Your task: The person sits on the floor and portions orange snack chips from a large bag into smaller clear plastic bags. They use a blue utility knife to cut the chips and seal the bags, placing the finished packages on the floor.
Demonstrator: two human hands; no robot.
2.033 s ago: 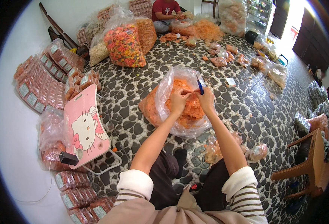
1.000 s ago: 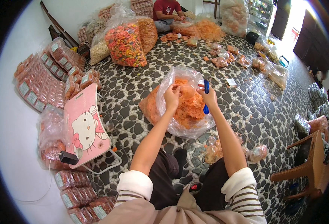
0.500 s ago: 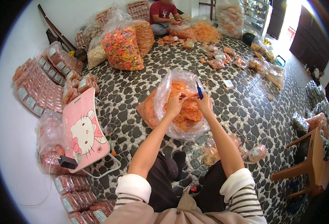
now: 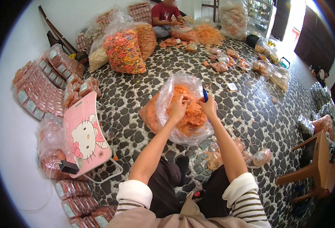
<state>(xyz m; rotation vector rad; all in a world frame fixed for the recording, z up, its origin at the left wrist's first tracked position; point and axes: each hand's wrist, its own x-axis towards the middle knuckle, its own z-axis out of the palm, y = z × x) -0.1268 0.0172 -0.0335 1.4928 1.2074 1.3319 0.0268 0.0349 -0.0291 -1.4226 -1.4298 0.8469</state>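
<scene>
R hand (image 4: 209, 106) has a blue tool (image 4: 205, 95) held in its fingers. L hand (image 4: 178, 109), just beside it, has fingertips bent in over the chips; can't tell if they're gripping anything. Orange chips (image 4: 192, 117) right under & btwn both hands, in an open clear bag (image 4: 163, 99) around them. Small packs (image 4: 215, 160) nr R forearm, on its inner side. Farther out: pink table (image 4: 76, 116) well left of grip, brown chair (image 4: 315, 161) well right, big bag of colored chips (image 4: 125, 51) beyond, up-left.
</scene>
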